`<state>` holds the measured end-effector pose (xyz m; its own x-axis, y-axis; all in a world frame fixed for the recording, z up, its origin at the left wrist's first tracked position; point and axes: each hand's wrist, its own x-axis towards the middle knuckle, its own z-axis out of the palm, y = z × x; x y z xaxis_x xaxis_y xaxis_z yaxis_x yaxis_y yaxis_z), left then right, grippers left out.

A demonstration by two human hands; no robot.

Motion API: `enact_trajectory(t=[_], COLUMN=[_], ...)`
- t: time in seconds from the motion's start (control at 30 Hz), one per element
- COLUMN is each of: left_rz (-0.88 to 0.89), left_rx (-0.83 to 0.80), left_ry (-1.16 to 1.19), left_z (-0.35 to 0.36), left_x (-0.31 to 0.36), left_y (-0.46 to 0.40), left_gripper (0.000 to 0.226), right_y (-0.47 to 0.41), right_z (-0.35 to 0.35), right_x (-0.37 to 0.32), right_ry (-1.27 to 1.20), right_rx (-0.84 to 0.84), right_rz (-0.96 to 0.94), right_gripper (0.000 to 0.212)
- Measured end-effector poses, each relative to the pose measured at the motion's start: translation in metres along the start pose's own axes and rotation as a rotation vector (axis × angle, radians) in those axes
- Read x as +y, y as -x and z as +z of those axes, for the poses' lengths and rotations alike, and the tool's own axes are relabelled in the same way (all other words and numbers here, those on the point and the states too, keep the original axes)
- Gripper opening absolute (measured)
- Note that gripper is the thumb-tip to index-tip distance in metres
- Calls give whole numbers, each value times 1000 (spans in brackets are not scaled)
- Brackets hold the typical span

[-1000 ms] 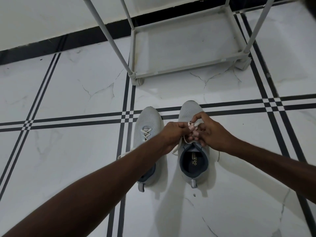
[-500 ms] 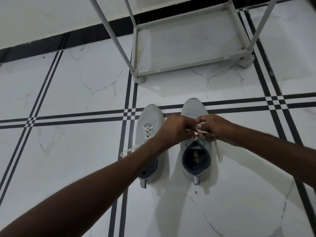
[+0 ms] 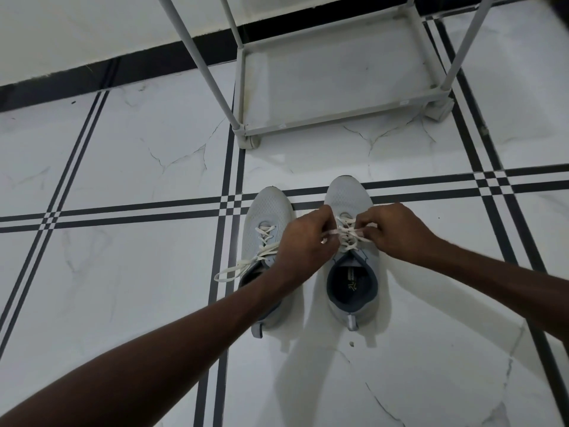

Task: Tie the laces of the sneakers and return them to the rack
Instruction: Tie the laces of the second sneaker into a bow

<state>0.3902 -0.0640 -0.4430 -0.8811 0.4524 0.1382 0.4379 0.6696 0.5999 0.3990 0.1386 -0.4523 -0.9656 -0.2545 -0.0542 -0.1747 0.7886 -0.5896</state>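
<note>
A white marble-look floor crossed by dark double stripes runs up to a black skirting band along the wall. Taking the rack as the marker, a pale metal frame standing at the far side with its bottom shelf bare, both sneakers sit on the floor just in front of it, toes pointing toward it. The left sneaker lies below the rack's near-left foot; its white lace hangs loose, trailing off to the left over the tile. Next comes the left hand, fist closed on one end of the right sneaker's lace. That right sneaker sits straight out from the rack's front rail, its dark opening facing me. The right hand pinches the other end, the lace drawn taut between both fists across the eyelets.
</note>
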Motion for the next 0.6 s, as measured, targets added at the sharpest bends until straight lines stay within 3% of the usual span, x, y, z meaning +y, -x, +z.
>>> enact_trajectory(t=[0.2, 0.37, 0.5, 0.6], left_rz=[276, 280, 336, 350], left_rx=[-108, -238, -344, -379], left_ry=[-500, -606, -642, -681], left_z=[-5, -12, -14, -16], left_x=[-12, -29, -34, -35], left_y=[7, 23, 46, 52], left_gripper=[25, 20, 39, 25], right_y=[8, 15, 20, 17], right_z=[2, -1, -3, -1], right_x=[6, 19, 37, 44], right_ry=[162, 332, 456, 574], right_rx=[-22, -102, -179, -167], right_rz=[-148, -170, -133, -220], right_gripper=[14, 27, 32, 34])
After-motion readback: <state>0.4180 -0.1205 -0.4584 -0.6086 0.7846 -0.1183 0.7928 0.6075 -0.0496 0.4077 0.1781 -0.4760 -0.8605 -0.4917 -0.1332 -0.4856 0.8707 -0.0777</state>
